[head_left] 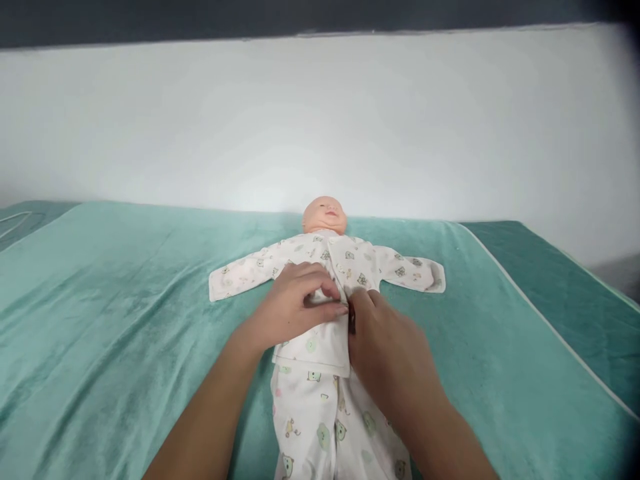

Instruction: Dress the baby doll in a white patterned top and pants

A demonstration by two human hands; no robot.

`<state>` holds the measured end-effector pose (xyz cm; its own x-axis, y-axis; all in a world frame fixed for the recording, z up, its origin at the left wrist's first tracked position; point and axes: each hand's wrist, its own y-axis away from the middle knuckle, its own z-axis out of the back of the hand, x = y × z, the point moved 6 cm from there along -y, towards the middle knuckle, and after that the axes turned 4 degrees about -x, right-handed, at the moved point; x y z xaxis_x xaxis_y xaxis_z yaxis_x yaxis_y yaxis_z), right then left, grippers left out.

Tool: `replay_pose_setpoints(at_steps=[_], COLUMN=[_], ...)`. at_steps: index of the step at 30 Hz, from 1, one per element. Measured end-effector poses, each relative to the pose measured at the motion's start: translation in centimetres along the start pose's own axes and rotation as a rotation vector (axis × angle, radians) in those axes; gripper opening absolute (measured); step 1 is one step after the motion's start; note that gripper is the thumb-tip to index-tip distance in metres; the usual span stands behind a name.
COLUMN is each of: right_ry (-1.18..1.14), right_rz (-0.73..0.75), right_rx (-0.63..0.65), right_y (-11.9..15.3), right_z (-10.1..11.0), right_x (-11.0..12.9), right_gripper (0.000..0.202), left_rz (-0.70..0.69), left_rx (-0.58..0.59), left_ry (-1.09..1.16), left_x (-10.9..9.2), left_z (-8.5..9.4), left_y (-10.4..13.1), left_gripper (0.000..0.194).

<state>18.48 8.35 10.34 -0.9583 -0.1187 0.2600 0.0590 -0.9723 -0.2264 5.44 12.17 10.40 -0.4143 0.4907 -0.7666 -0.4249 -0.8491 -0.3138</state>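
Observation:
A baby doll lies on its back, head toward the wall, with its sleeves spread to both sides. It wears a white printed jacket and matching printed trousers. Over the jacket's middle, my left hand has its thumb and index finger curled at the front edge, with a gap between them. My right hand is closed on the jacket's front edge, right beside the left fingertips. Its fingertips are partly hidden. The jacket's lower hem overlaps the top of the trousers.
A teal cloth with folds at the left lies under the doll. Darker teal fabric shows beyond its pale edging at the right. Behind stands a white wall with a dark band on top.

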Motion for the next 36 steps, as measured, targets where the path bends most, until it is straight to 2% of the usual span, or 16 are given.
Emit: replay_pose_setpoints(at_steps=[6, 12, 17, 22, 25, 28, 31, 36], right_ry=[-0.165, -0.712, -1.083, -1.454, -1.516, -1.508, -1.442, -1.400], right_rz=[0.064, 0.145, 0.031, -0.222, -0.337, -0.374, -0.343, -0.202], right_rx=[0.085, 0.329, 0.465, 0.422, 0.359, 0.299, 0.356, 0.451], right_y=[-0.9, -1.7, -1.9, -2.3, -2.7, -3.0, -2.7, -2.1], right_z=[0.1, 0.2, -1.0, -2.3, -2.2, -1.9, -2.1, -2.7], right_x=[-1.0, -2.9, -3.9, -4.2, -4.5, -4.7, -4.5, -4.0], right_gripper=[0.028, 0.022, 0.028, 0.029, 0.023, 0.019, 0.025, 0.032], left_rz=[-0.002, 0.048, 0.002, -0.078, -0.064, -0.002, 0.072, 0.138], left_rx=[-0.058, -0.081, -0.054, -0.034, -0.034, -0.043, -0.038, -0.024], left_ry=[-0.060, 0.056, -0.011, -0.126, -0.105, 0.023, 0.148, 0.223], left_x=[0.0, 0.5, 0.1, -0.1, -0.1, -0.1, -0.3, -0.7], left_z=[-0.6, -0.2, -0.5, -0.8, -0.7, -0.5, -0.5, -0.9], left_y=[-0.2, -0.2, -0.3, -0.3, -0.2, -0.1, 0.0, 0.2], left_gripper=[0.016, 0.018, 0.011, 0.011, 0.013, 0.015, 0.015, 0.014])
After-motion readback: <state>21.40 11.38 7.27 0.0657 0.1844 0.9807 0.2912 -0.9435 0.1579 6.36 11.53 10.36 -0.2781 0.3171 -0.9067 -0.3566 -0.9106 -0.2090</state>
